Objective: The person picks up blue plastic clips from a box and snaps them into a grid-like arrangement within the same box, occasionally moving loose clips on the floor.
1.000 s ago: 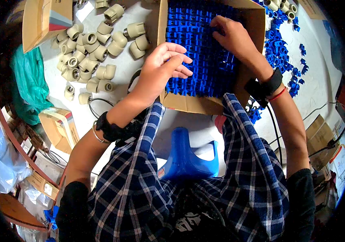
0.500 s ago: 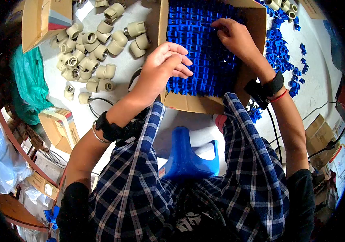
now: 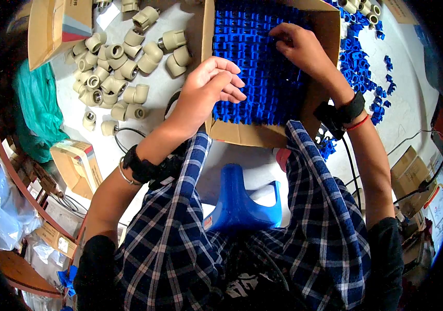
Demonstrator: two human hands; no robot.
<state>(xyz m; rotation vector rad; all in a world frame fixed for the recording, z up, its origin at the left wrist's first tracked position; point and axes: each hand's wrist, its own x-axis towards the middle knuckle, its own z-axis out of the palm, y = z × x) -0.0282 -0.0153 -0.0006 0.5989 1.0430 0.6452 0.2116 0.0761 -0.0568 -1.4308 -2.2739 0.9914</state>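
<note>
A cardboard box stands in front of me, with rows of small blue plastic parts packed inside. My left hand hovers over the box's left side, palm turned inward, fingers apart and curved, holding nothing. Over the upper right part of the rows is my right hand, its fingers bent and thumb near the index finger. Whether a small part sits between those fingertips is too small to make out.
Beige pipe elbows lie piled on the floor at the left. Loose blue parts are scattered right of the box. A blue stool stands between my legs. A green bag and an open carton are at the left.
The view has shifted very slightly, and the box appears a little further left. Both hands keep almost the same pose over the blue parts.
</note>
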